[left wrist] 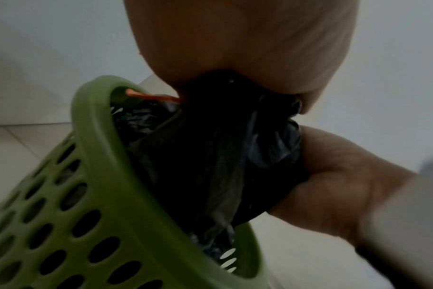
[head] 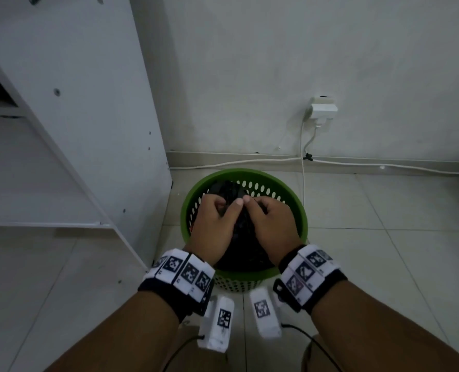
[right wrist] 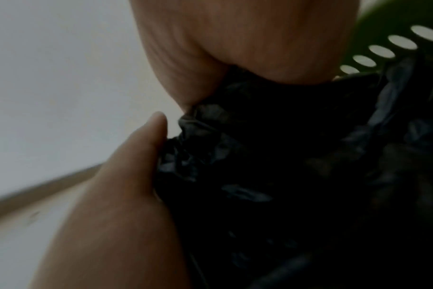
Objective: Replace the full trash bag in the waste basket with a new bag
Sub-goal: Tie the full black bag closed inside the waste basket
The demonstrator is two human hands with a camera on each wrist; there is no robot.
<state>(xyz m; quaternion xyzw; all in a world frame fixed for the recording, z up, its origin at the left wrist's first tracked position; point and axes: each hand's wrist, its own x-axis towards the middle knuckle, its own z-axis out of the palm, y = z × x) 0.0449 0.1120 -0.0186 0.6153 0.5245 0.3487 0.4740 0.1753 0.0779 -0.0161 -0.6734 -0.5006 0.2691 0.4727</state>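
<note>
A green perforated waste basket stands on the tiled floor near the wall, holding a black trash bag. Both hands are over its middle, side by side. My left hand grips the gathered top of the bag, and my right hand grips the bunched plastic beside it. In the left wrist view an orange strip shows inside the basket's rim. The bag's mouth is hidden under the fingers.
A white shelving unit stands close on the basket's left. A wall socket with a white plug and white cables run along the skirting behind. Tiled floor spreads out to the right.
</note>
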